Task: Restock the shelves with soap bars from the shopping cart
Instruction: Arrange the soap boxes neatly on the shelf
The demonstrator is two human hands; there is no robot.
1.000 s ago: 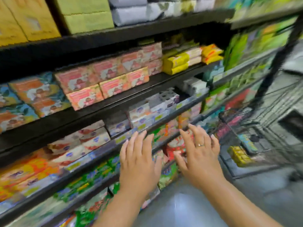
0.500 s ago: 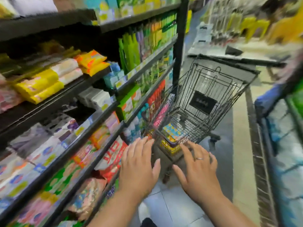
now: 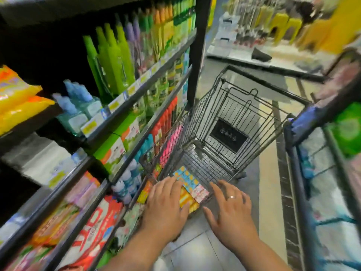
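Aisle shelves (image 3: 136,90) are lining my left while I am holding left hand (image 3: 166,208) and right hand (image 3: 232,210) spread, empty, over soap bars (image 3: 187,181) lying in the cart (image 3: 254,90), restocking, I judge, being unfinished.

Our left hand (image 3: 166,208) and right hand (image 3: 231,210) reach forward side by side, palms down, fingers straight and slightly spread, holding nothing. Both forearms are bare, and our right hand wears a ring.
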